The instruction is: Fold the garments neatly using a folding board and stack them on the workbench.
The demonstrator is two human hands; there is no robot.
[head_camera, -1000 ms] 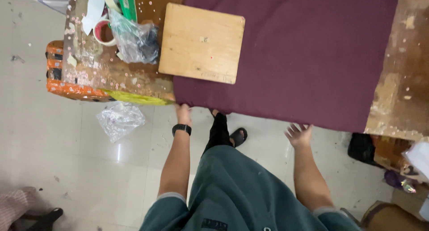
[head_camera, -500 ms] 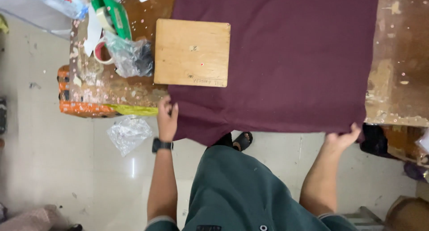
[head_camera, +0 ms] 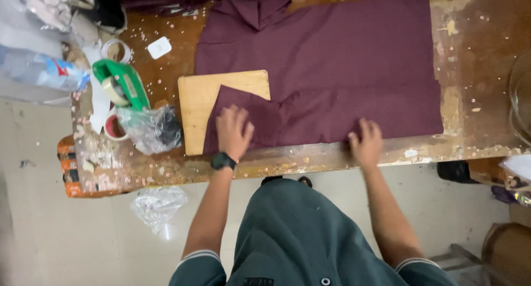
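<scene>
Bottom hem of the maroon garment (head_camera: 332, 81), hanging off the near edge of the wooden board (head_camera: 199, 109) half a second back, now folded up and lying across the board's lower right portion; a second back the board sat fully bare on top of the cloth. Left hand (head_camera: 233, 132) moved from the table edge onto that folded flap, fingers spread and pressing flat, clamped on nothing; black watch at the wrist just below the board. Right hand (head_camera: 365, 143) likewise moved up from the dangling hem, now flat and splayed on the garment's near edge, well to the right of the board, nothing gripped. Reads as a fold freshly made around the board and being smoothed, judged from the crease line running right from the board's corner. Rest of garment spread flat right of and beyond the board, collar end above the board's far edge. Worktable (head_camera: 475, 70) of worn, stained brown wood, flecked with small pale bits, bare right of the cloth. Left of the board: crumpled clear plastic bag (head_camera: 152, 128) touching close, green tape dispenser (head_camera: 119, 86) just beyond it, tape roll (head_camera: 113, 127) beside the bag, small white card (head_camera: 159, 47) up and left of the board. Pale tiled floor (head_camera: 44, 242) below, another crumpled plastic bag (head_camera: 157, 204) on it down-left of the board
</scene>
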